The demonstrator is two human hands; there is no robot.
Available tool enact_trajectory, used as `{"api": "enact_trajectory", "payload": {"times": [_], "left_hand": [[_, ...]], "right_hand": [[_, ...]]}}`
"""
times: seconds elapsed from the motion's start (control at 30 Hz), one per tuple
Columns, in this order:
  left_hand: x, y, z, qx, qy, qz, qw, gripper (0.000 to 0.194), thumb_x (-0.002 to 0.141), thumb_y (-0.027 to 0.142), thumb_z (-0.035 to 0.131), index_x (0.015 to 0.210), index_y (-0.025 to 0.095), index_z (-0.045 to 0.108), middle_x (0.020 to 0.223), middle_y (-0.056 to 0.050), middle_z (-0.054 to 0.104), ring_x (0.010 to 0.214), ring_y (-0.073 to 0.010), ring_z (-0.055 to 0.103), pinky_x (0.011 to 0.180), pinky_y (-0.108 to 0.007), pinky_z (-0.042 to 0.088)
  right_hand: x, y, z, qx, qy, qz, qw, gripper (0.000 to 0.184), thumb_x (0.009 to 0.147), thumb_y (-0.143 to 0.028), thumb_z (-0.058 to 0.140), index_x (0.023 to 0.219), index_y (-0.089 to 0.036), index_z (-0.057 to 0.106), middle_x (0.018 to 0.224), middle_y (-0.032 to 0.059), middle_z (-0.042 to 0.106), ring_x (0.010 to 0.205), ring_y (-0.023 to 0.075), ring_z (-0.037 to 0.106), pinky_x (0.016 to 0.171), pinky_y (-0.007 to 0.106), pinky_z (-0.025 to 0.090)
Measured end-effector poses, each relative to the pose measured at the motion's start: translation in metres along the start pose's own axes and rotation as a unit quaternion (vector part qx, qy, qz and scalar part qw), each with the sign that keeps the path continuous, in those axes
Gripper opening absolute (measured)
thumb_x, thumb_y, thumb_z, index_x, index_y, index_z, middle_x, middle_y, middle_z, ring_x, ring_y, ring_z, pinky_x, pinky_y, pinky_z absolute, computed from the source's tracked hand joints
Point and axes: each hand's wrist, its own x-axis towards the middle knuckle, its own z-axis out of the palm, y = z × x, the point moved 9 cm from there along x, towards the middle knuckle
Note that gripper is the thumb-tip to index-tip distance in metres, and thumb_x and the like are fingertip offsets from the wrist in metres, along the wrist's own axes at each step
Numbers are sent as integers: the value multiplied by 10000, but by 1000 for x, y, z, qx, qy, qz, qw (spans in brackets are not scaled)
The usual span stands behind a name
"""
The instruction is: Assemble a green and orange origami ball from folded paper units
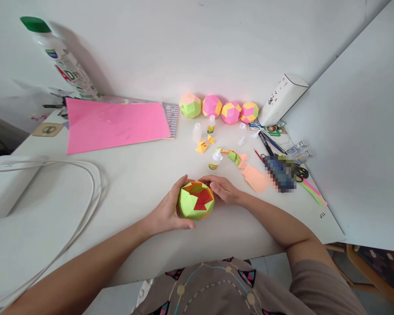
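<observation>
A partly built paper ball [188, 202], lime green outside with orange and red showing through its open top, is between my hands above the white table. My left hand [166, 212] curves around its left side, thumb low at the front and fingers behind. At its upper right edge is my right hand [225, 189], fingers bent together against the rim; whether a small piece is pinched there I cannot make out. Just beyond the ball stands a small glue bottle [214, 162] with a white nozzle. Folded orange paper pieces [202, 147] and green ones [233, 156] lie near it.
Several finished paper balls [212, 106] line the wall. A pink sheet [118, 124] lies back left, near a tall bottle [68, 65]. White cables [93, 183] loop at left. Peach paper [255, 178], pens [265, 143] and scissors [302, 172] lie right, beside a white box [280, 99].
</observation>
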Motion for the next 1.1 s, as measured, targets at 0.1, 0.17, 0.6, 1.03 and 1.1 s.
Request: {"api": "enact_trajectory", "payload": {"times": [0.1,0.17,0.6,1.03,1.1], "left_hand": [[1,4,3,49,-11,0,999,1208,626,531,815,1493,310,4,1456,-186,316,1336,-372,394,1082,-583,340],[2,4,2,68,-8,-16,998,1184,630,482,827,1487,311,29,1452,-186,324,1327,-367,410,1072,-580,357],[3,11,-7,83,49,-27,995,925,651,404,819,1377,271,262,1381,-130,399,1231,-325,503,1015,-507,453],[6,11,-7,83,59,-21,995,951,646,393,827,1388,268,246,1349,-137,396,1229,-329,488,1020,-509,441],[6,10,-7,89,63,-12,994,975,639,417,831,1400,270,239,1356,-141,391,1238,-333,481,1019,-508,448]], "right_hand": [[0,-1,0,-6,2,-5,1000,641,933,-663,243,1224,-208,586,1153,87,652,1068,223,601,932,379,452],[0,-1,1,-8,2,-11,1000,639,935,-659,240,1220,-206,587,1158,90,651,1070,224,600,935,380,450],[1,3,1,10,3,-3,1000,664,924,-681,242,1195,-196,605,1132,91,654,1066,228,601,905,370,475],[-50,-29,-79,-395,-26,151,906,412,905,-563,457,997,-220,665,935,91,701,906,283,665,730,362,509],[-50,-25,-98,-451,31,209,867,426,901,-543,462,1092,-201,628,1019,119,689,991,326,646,754,402,513]]}}
